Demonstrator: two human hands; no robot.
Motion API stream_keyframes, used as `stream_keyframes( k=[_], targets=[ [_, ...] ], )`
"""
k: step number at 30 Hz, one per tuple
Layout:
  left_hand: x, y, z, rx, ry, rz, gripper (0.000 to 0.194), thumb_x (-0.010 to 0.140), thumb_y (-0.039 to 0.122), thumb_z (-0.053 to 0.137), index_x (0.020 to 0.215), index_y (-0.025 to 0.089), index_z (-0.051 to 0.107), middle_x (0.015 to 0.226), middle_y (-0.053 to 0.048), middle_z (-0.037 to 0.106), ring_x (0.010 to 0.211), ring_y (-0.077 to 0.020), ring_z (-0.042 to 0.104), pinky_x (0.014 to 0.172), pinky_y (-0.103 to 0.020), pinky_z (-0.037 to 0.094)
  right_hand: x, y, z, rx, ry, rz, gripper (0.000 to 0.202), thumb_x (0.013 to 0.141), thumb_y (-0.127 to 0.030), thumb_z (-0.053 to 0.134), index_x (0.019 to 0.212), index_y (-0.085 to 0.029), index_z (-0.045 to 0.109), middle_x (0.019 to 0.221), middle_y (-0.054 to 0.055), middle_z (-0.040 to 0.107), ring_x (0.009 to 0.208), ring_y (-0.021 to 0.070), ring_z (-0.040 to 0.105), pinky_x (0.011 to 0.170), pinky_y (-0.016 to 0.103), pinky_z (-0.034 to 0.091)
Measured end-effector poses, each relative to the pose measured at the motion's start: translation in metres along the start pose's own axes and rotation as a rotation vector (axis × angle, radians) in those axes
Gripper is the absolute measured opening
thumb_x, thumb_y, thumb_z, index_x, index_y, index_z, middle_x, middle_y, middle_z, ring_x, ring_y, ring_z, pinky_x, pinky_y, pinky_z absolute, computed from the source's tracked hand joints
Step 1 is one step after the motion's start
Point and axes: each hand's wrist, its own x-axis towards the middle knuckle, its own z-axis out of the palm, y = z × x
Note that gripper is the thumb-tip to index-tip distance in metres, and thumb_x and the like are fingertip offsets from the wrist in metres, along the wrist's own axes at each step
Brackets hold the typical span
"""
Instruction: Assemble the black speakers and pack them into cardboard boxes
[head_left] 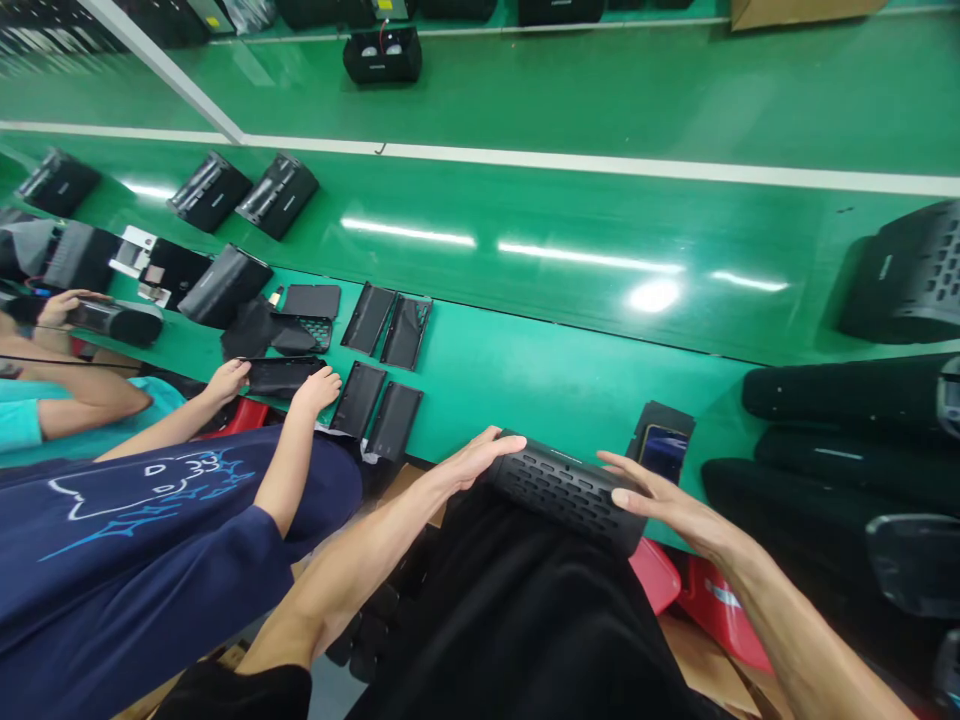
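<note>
A black speaker with rows of slots in its grille lies across my lap, at the near edge of the green table. My left hand grips its left end, thumb on top. At the right end is my right hand, its thumb pressed on the slotted face and its fingers reaching over the far side. The undersides of both grips are hidden. Just beyond my right hand a phone rests on a dark flat piece.
Several flat black panels lie to the left, beside a co-worker's hands holding another panel. More speakers stand on the green belt. Large black speakers crowd the right side. A red stool is below.
</note>
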Motion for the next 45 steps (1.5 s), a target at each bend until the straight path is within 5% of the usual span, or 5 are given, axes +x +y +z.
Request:
stream_keyframes(
  k=[7,15,25,33,45],
  targets=[
    [-0.009,0.043,0.01,0.208,-0.126,0.096,0.051,0.07,0.052,0.086,0.114,0.027,0.077,0.129,-0.008,0.075,0.137,-0.0414,0.058,0.122,-0.053,0.038,0.019,-0.064,0.025,-0.408,-0.193,-0.236,0.082,0.071,-0.071,0.081,0.136,-0.023,0.069,0.134,0.01,0.073,0.117,0.0377,0.071,0.101,0.053,0.056],
    [0.044,0.037,0.0,0.158,-0.072,0.089,0.076,0.067,0.081,0.077,0.121,0.029,0.072,0.137,-0.007,0.073,0.144,-0.0392,0.054,0.122,-0.053,0.042,0.053,-0.046,0.017,-0.218,0.015,-0.291,0.056,0.063,-0.073,0.085,0.091,-0.026,0.076,0.074,-0.003,0.07,0.068,0.0225,0.067,0.066,0.038,0.055],
    [0.003,0.017,0.002,-0.096,-0.134,0.157,0.11,0.046,0.083,0.086,0.144,0.039,0.063,0.135,-0.005,0.074,0.148,-0.0465,0.047,0.119,-0.059,0.047,0.044,-0.084,0.063,0.619,0.082,-0.819,0.121,0.054,-0.086,0.084,0.152,-0.027,0.043,0.153,0.012,0.056,0.143,0.0357,0.051,0.115,0.049,0.043],
    [-0.041,0.084,-0.04,0.903,-0.4,0.444,0.1,0.059,0.06,0.091,0.148,0.027,0.06,0.145,-0.011,0.064,0.134,-0.0396,0.057,0.119,-0.053,0.042,-0.022,-0.011,0.026,0.468,0.033,-0.532,0.114,0.073,-0.062,0.09,0.166,-0.037,0.03,0.173,0.009,0.031,0.153,0.0376,0.039,0.124,0.049,0.029],
    [-0.04,-0.017,-0.033,0.028,-0.347,0.28,0.103,0.076,0.064,0.081,0.16,0.024,0.035,0.148,-0.014,0.056,0.135,-0.038,0.052,0.111,-0.045,0.041,-0.039,0.049,0.057,0.282,0.212,-0.334,0.087,0.081,-0.066,0.077,0.155,-0.036,0.04,0.164,0.011,0.041,0.146,0.0407,0.044,0.122,0.054,0.032]
  ],
)
